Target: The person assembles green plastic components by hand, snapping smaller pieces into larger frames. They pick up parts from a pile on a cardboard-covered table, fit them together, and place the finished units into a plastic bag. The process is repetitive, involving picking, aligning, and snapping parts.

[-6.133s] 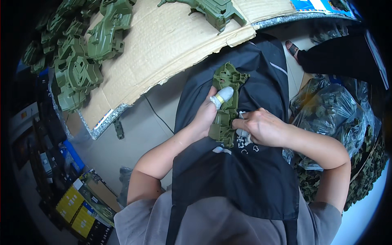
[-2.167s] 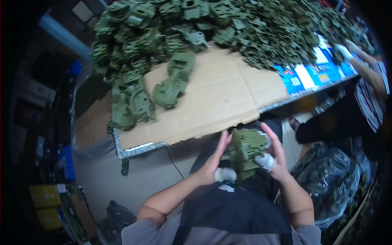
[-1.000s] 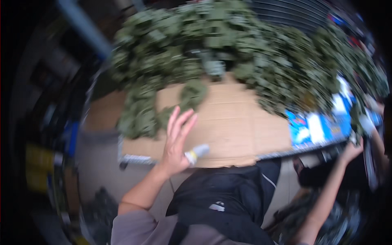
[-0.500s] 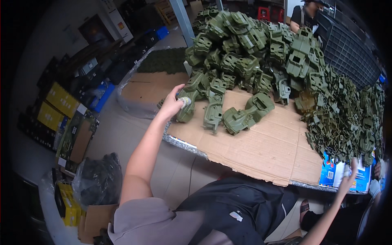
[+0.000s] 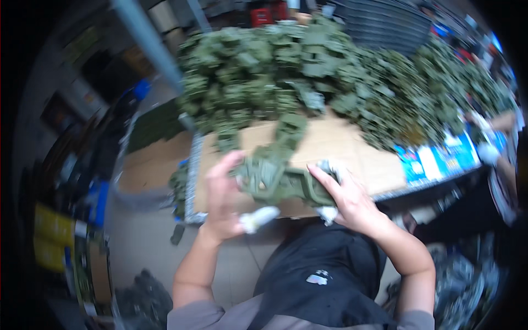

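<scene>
"Part in hand: where is it?"

"The green plastic part point(image 5: 278, 190) is held up in front of the body, seen against the near edge of the cardboard point(image 5: 357, 157)."

"And the grip?"

"Right hand point(image 5: 355, 203) is closed on its right end, fingers above, a white-covered digit below. Left hand point(image 5: 221, 198) is by the other end, thumb spread well away from the fingers. It's blurred, so I can't tell whether it touches."

"Anything on that thumb?"

"Yes, a white finger cover point(image 5: 258, 218)."

"What's just behind the part?"

"A second green part point(image 5: 290, 131), lying on the cardboard. Farther back is a big pile of green parts point(image 5: 247, 71), and to its right a heap of smaller pieces point(image 5: 396, 99), with a dark crate point(image 5: 385, 25) behind."

"Right side of the table?"

"A blue printed sheet point(image 5: 440, 159) at the edge, and next to it a co-worker's white-covered hand point(image 5: 488, 154)."

"Nearer the body?"

"Dark apron point(image 5: 324, 258) with white scraps point(image 5: 317, 279) on it. A dark plastic bag point(image 5: 143, 300) sits on the floor at lower left."
</scene>
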Motion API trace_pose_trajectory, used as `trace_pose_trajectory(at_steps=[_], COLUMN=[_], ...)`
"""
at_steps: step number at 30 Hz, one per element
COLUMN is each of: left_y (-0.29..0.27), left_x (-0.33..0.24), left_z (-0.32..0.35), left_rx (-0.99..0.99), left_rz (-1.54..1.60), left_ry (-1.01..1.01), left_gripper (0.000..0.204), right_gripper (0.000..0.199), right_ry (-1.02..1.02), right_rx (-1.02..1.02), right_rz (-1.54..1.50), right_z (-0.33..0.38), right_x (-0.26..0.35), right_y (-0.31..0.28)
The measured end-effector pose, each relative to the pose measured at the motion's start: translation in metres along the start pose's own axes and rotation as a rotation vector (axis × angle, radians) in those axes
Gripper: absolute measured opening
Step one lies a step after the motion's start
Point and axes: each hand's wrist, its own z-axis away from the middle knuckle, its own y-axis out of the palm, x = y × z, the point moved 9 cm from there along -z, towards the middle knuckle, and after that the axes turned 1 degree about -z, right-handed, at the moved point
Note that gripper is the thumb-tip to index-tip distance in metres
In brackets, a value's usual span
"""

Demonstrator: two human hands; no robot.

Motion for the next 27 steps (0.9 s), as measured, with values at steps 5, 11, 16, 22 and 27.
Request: trace_pose_trajectory(at_steps=[5, 11, 16, 22, 27], left_y=[0.133, 0.162, 0.141, 0.107, 0.171], left_x=[-0.002, 0.001, -0.015, 0.042, -0.023], left_z=[0.042, 0.055, 0.069, 0.103, 0.097], left_rx=[-0.054, 0.055, 0.174, -0.009, 0.457], left_rz=[0.795, 0.798, 0.533, 1.113, 1.788], left_ry=[-0.593, -0.577, -0.408, -1.027, -0.983], left_gripper=[0.136, 0.121, 0.113, 0.069, 0.074], right_gripper=[0.067, 0.090, 0.093, 0.081, 0.064], right_ry=[0.280, 0.187, 0.200, 0.319, 0.359], right_rx=[-0.281, -0.078, 0.109, -0.161, -0.022], right_rz=[-0.487, -0.427, -0.492, -0.314, -0.044], right_z=[0.064, 0.065, 0.061, 0.074, 0.042], right_x=[-0.061, -0.052, -0.037, -0.097, -0.154], right_y=[0.033, 0.013, 0.011, -0.044, -0.004])
